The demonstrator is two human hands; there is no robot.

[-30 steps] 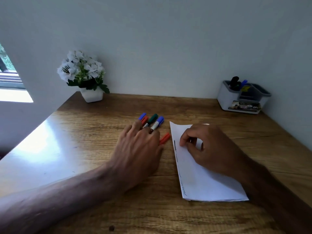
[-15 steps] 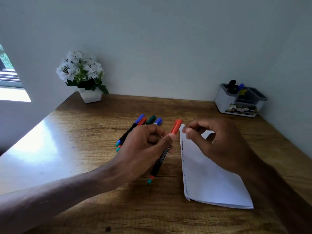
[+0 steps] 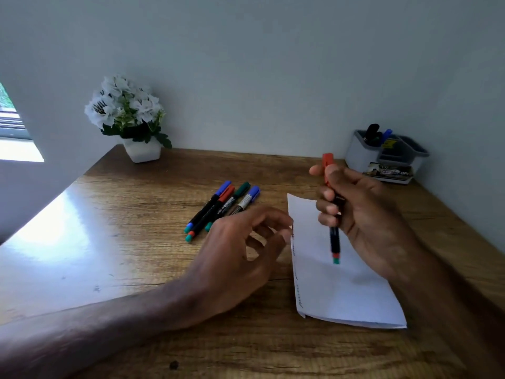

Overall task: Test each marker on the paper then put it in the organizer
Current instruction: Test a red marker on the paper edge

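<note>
Now, head view: one wide look down over both hands.
Right hand (image 3: 366,214): raised over the paper, fingers wrapped round the marker.
Marker (image 3: 335,242): near upright, red cap on and pointing up, teal end plug down, above the paper (image 3: 341,291); no contact that I can see.
Left hand (image 3: 240,250): low, fingers loosely curled and holding nothing, tips just beside the paper's left edge; touching or not, I cannot tell.
Step, as I judge it: uncapping for the test stroke.
Doing it well: keep the right grip on the barrel and let the left hand pull the cap straight off. Then turn the nib down, pin the sheet flat and draw one short stroke on bare paper. Recap firmly before the organizer.
Other markers (image 3: 221,209): four lie side by side on the surface (image 3: 109,242), near the left hand; slim black barrels, caps blue, red, green, blue.
Paper, make: thin white sheet, apparently folded, dark marks down its left edge; likely to slide on smooth wood.
Organizer (image 3: 358,157): pale rigid plastic, several compartments, back right corner, well apart from the hands; a dark item and a blue-capped one stand in it.
Surface, make: glossy wood grain.
Plant (image 3: 128,116): white flowers, white pot, back left.
</note>
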